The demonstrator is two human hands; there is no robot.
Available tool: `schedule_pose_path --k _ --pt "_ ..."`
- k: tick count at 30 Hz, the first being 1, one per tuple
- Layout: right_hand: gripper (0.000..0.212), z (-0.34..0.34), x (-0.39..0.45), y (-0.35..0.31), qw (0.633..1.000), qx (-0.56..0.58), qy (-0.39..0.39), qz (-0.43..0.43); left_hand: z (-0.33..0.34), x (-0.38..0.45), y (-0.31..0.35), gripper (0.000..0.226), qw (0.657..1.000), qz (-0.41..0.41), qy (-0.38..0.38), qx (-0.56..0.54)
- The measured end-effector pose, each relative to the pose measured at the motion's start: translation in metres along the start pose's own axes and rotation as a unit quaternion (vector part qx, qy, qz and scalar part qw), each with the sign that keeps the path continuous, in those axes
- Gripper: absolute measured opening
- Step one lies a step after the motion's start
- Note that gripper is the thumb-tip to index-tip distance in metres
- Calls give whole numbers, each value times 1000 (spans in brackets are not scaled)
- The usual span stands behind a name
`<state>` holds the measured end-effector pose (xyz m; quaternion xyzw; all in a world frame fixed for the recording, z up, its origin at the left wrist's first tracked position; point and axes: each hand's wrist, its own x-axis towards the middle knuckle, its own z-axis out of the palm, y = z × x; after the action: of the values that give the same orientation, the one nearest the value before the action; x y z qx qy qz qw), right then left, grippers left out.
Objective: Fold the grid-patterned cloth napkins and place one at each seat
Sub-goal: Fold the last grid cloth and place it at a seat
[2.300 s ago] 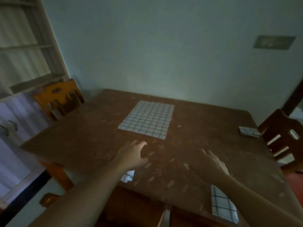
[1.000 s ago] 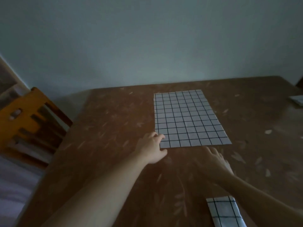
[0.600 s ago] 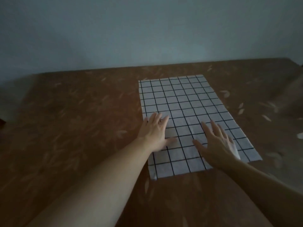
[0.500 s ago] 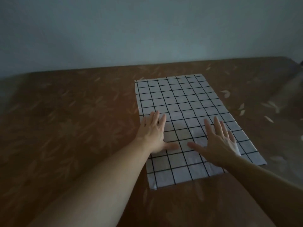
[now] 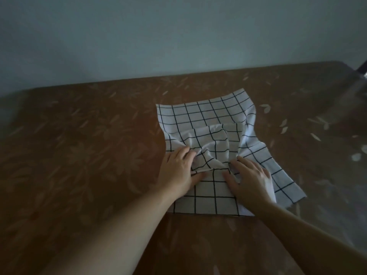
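A: Where is the grid-patterned napkin (image 5: 200, 118) found?

B: It is laid on the brown leaf-printed tablecloth (image 5: 83, 147), toward the right of the middle, with its centre bunched into a raised ridge.

A: How are the hands placed?

B: The left hand (image 5: 178, 173) and right hand (image 5: 250, 179) are set side by side on the near half; cloth is gathered under curled fingers and pinched against the thumbs, probably so the middle can be drawn up for a fold.

A: Why is the near edge left flat?

B: It is likely kept as the base over which the fold can be laid
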<state>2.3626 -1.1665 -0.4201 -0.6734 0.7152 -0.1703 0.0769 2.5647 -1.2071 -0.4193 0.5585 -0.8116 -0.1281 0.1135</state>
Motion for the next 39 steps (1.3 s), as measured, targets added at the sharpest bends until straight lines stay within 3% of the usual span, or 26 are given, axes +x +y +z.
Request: schedule_pose_path --k 3,6,10,14,16,19,22,24,26,28,30,32,35,37,39 --pt "19 -8 -23 -6 999 12 13 -31 -6 -24 18 48 999 -11 24 -36" --pt "18 -22 -47 -13 999 42 -3 -28 -13 -46 38 34 999 -22 28 -39" --pt "20 -49 -75 -15 994 108 8 -14 -31 -72 67 40 994 -57 -42 -79" --pt "17 -97 -105 -13 989 120 63 -67 -62 -94 103 52 982 -101 -119 -108" --pt "15 -127 -122 -11 983 115 88 -113 -83 -107 120 51 958 -121 -163 -201" --pt "15 -181 -151 -12 968 105 112 -201 -120 -140 154 35 876 -168 -145 -429" --pt "8 -241 -185 -16 936 74 159 -306 -143 -172 182 26 855 -179 -82 -479" --pt "7 -274 -204 -15 913 43 176 -365 -157 -190 203 36 821 -199 -108 -524" --pt "12 -302 -220 -15 898 20 186 -399 -173 -206 225 41 808 -215 -121 -535" --pt "15 -323 -235 -14 889 10 205 -409 -188 -222 248 22 808 -188 -130 -543" --pt "14 -339 -247 -17 884 3 220 -413 -200 -236 268 18 802 -144 -134 -565" --pt "9 -350 -259 -22 880 -3 229 -415 -206 -246 276 13 811 -109 -87 -568" --pt "24 -363 -279 -31 917 14 182 -356 -217 -262 270 18 870 -77 16 -486" --pt "53 -364 -292 -36 962 32 89 -256 -228 -278 262 32 909 -59 59 -408" --pt "86 -364 -302 -42 981 104 19 -161 -242 -299 251 38 945 -34 91 -314"
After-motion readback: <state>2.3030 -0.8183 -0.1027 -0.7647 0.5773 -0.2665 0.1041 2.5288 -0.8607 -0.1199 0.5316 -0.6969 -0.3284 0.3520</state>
